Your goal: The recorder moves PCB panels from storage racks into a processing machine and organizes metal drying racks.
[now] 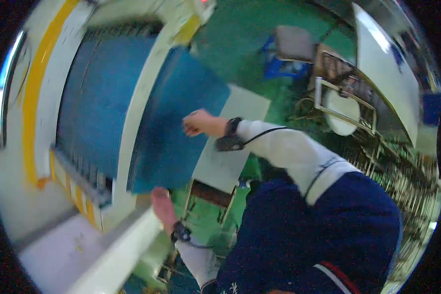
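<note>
A flat blue sheet [174, 93] extends from beneath the machine's pale crossbar toward me. Its outer part overlaps a white board [225, 161]. Above the middle of the blue sheet is my right hand [198, 122], its fingers curled in; whatever they may hold is hidden. At the sheet's near lower corner, my left hand [163, 206] is touching or almost touching the edge. Blur hides how its fingers are set. Both wrists carry dark bands with cords along the white sleeves.
Beyond the crossbar [141, 93], more ribbed blue surface [95, 93] lies inside the yellow-edged machine frame [39, 93]. A grey-topped blue stool [293, 43] stands on the green floor. To the right are a white rectangular frame [320, 95], a round white disc [342, 115] and a long pale panel [384, 63].
</note>
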Tool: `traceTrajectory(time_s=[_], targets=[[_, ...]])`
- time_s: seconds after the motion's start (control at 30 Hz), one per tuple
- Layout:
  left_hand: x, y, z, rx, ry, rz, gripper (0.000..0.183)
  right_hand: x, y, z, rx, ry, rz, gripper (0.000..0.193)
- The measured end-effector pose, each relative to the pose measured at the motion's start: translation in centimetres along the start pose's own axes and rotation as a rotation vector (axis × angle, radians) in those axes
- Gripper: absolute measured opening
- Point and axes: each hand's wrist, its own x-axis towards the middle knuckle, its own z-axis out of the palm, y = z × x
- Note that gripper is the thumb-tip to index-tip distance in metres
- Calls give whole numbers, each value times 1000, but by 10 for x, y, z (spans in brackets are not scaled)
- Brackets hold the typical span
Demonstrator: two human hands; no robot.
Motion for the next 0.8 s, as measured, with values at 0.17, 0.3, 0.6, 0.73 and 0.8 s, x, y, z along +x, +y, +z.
traceTrajectory(time_s=[0.17,0.3,0.6,0.73,0.8], targets=[[-76,-43,-77,82,257,-61,27,-19,78,-5,-191,-100,199,23],[-128,-73,-137,1489,9,142,21,-19,157,-26,-320,-234,281,18],[-200,-226,-304,519,858,-266,18,-77,294,-37,-743,-216,602,32],[-182,-287,-350,746,837,-54,19,-95,326,-56,-915,-209,842,23],[-180,-300,-376,646,835,-142,21,-102,343,-64,-983,-173,890,18]])
